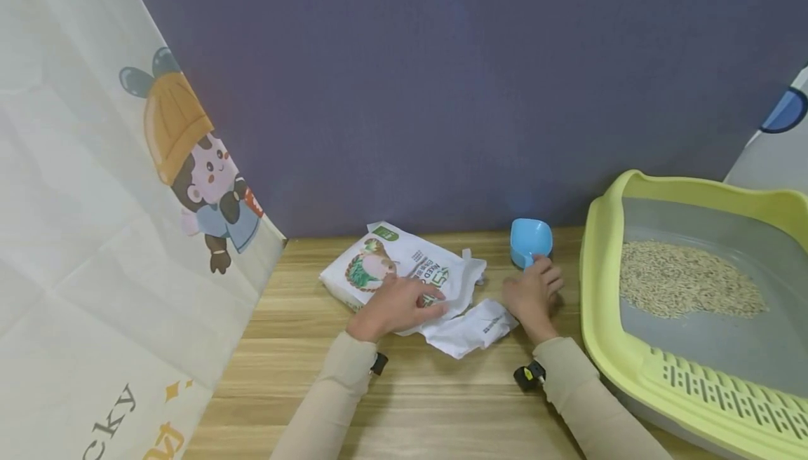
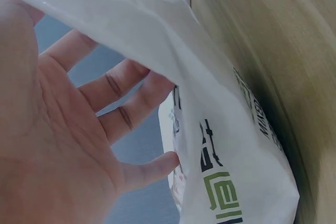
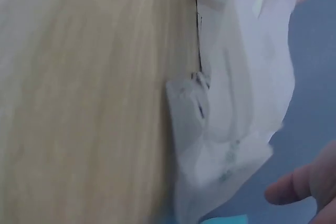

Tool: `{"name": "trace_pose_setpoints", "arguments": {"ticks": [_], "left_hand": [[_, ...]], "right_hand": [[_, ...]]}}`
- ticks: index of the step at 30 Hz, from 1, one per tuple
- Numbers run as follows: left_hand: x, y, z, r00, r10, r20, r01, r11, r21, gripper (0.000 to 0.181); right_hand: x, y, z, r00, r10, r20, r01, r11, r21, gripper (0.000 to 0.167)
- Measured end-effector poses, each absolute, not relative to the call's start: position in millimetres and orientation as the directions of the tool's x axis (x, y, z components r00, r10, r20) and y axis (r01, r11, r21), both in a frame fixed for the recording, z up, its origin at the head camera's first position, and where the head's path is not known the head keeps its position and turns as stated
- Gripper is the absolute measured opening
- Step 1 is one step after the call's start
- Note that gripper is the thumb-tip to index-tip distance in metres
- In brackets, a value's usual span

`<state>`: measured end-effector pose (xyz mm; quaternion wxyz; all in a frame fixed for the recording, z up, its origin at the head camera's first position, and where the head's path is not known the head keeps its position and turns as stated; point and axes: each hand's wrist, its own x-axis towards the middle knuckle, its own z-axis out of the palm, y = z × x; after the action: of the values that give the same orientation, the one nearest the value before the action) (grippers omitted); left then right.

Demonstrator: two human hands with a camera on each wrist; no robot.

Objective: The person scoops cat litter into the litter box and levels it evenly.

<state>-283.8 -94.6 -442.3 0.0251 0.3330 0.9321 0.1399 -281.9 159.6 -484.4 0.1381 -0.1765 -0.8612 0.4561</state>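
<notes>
A white printed bag (image 1: pixel 410 264), torn at its right end, lies on the wooden table. My left hand (image 1: pixel 398 306) rests on that bag near the torn end. Its fingers (image 2: pixel 126 95) are loosely bent and spread, and their tips go out of sight behind the white sheet. To the right, my right hand (image 1: pixel 535 295) is at the handle of a blue scoop (image 1: pixel 530 237). The right wrist view shows the thumb (image 3: pixel 289 188) stretched out, apart from the bag; the scoop's edge (image 3: pixel 226 219) just shows there. Contact with the handle is unclear.
A yellow-rimmed litter box (image 1: pixel 590 292) with grey inside stands on the right, holding a heap of pale pellets (image 1: pixel 688 281). The bag's loose white flap (image 1: pixel 470 330) lies between the hands. A dark wall (image 1: pixel 429 95) closes off the back.
</notes>
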Motion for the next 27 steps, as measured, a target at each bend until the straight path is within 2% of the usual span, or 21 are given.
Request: {"name": "trace_pose_setpoints", "arguments": {"ticks": [6,15,17,21,27], "left_hand": [[-280.2,-96.0,-436.1,-0.776,0.630,0.017,0.604,0.735,0.307,0.040],[-271.8,-103.2,-414.9,-0.765,0.639,-0.080,0.558,0.719,0.414,0.036],[-270.1,-104.8,-412.2,-0.764,0.637,-0.103,0.543,0.720,0.432,0.032],[-266.9,-106.9,-407.5,-0.750,0.644,-0.149,0.537,0.725,0.431,0.014],[-263.4,-103.5,-409.9,-0.725,0.659,-0.202,0.558,0.733,0.389,0.046]], "right_hand": [[-280.0,151.7,-477.0,-0.926,0.328,0.188,0.040,0.579,-0.814,0.059],[-280.1,147.4,-473.8,-0.981,0.123,0.152,-0.064,0.530,-0.846,0.032],[-280.9,146.4,-473.0,-0.983,0.102,0.156,-0.077,0.535,-0.841,0.029],[-282.7,145.9,-468.8,-0.973,0.035,0.230,-0.165,0.594,-0.787,0.024],[-292.4,143.5,-467.3,-0.961,-0.108,0.255,-0.246,0.757,-0.606,0.028]]}}
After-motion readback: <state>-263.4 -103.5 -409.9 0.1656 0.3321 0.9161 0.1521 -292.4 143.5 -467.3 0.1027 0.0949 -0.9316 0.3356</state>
